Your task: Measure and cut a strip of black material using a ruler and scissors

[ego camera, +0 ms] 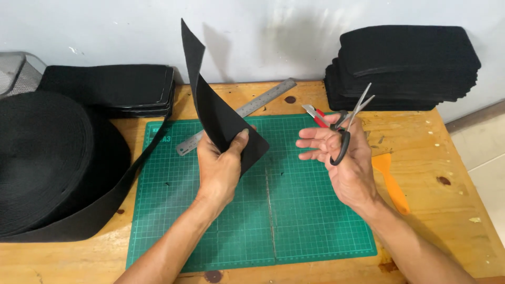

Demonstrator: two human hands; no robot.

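We see the left hand (220, 167) pinching a flat black felt-like sheet (221, 113) between thumb and fingers at its lower edge, closed firmly on it; the sheet stands upright above the green gridded cutting mat (315, 221), its long axis running from the grip up and slightly left, its pointed corner aimed at the pale wall (263, 31). The right hand (344, 160), palm up, carries black-handled steel scissors (350, 123); the fingers lie loosely spread, with the handle loop hooked on them; the blades stand slightly parted and point up and to the right. Behind the sheet a steel ruler (263, 100) lies slantwise; a red-handled cutter (314, 114) lies beside the scissors; an orange plastic scraper (392, 184) rests on the wooden table (452, 210); a large black strap roll (47, 158) sits far left; stacks of cut black pieces (405, 68) sit at the back right.
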